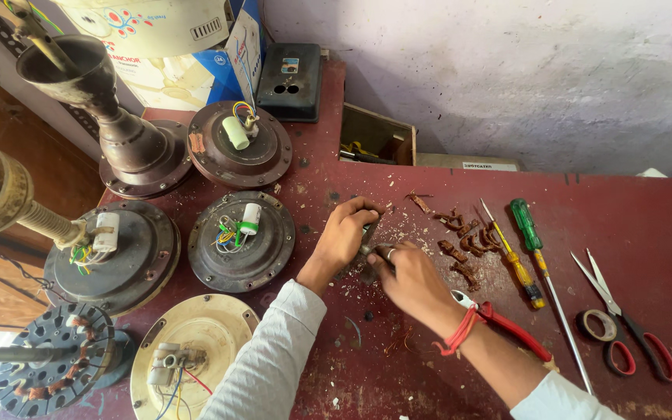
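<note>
Both hands meet at mid-desk: the left hand (344, 233) pinches a small dark part (368, 236) against the dark red desk (647, 225), and the right hand (410, 280) closes its fingertips on the part's near end. This looks like fine picking work that calls for a steady grip. Brown scraps (460, 241) lie just right. At the far left stands a blue and white carton (196, 74), with a black switch box (288, 80) beside it.

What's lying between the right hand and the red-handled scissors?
In the head view: brown scraps, two screwdrivers, yellow and green, between right hand and scissors.
</note>
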